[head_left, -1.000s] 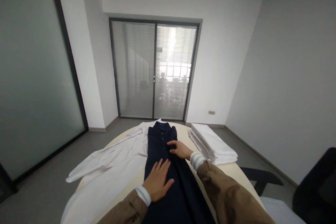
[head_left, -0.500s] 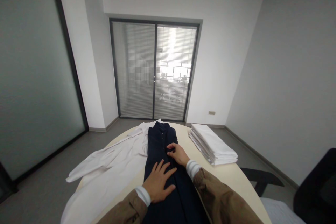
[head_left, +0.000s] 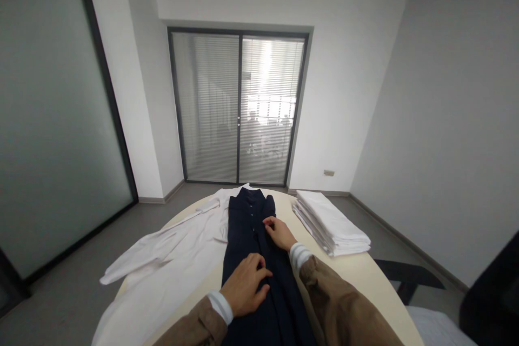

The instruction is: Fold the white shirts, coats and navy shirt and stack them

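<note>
A dark navy shirt (head_left: 241, 230) with a stand collar and a row of small buttons lies lengthwise on the round table, its far part flat. My right hand (head_left: 280, 233) pinches the shirt's right edge between thumb and fingertips, below the shoulder. Nearer to me, my left hand (head_left: 246, 285) rests over the shirt front with bent fingers, the thumb apart from them. Loose lengthwise folds run through the navy cloth between and below my hands. A white shirt (head_left: 178, 259) lies spread out to the left, its sleeve stretched toward the table's left edge.
A stack of folded white cloth (head_left: 330, 224) sits on the right of the cream tabletop (head_left: 357, 286). Beyond the right edge are a dark chair (head_left: 492, 303) and a pale seat-like surface (head_left: 433, 324). A glass door with blinds (head_left: 211, 113) stands behind the table.
My left hand's fingers have gone from spread flat to bent. My right hand has shifted slightly to the right, to the shirt's edge, and the cloth there has moved.
</note>
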Demonstrator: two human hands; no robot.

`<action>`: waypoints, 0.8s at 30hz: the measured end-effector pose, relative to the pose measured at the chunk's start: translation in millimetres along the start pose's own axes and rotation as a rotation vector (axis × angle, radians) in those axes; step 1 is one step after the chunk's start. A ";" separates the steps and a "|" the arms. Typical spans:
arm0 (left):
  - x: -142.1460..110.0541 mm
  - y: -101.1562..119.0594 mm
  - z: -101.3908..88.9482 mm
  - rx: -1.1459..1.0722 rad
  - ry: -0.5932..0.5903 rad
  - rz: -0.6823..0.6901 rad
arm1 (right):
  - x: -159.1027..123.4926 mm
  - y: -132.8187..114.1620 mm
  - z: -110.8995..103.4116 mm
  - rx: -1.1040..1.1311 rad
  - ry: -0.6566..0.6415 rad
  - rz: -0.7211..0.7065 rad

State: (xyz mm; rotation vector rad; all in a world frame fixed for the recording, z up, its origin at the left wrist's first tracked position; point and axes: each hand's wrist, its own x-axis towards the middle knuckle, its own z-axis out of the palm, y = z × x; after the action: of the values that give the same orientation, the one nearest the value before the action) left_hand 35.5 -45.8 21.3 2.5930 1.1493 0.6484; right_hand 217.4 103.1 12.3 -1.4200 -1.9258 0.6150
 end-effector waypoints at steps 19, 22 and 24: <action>13.3 -18.1 4.8 0.003 -0.177 0.009 | 112.6 66.4 -16.8 -0.228 0.065 0.291; 15.5 -25.9 10.3 0.018 -0.196 0.027 | 122.0 71.2 -9.4 -0.237 0.053 0.294; 16.8 -29.2 13.7 0.029 -0.205 0.031 | 128.0 72.6 -6.0 -0.242 0.062 0.280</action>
State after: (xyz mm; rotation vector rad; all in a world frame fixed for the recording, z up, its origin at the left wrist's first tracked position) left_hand 33.3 -14.2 3.3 2.6333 1.0634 0.3638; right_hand 243.8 246.9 -5.4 -1.8607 -1.8140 0.4674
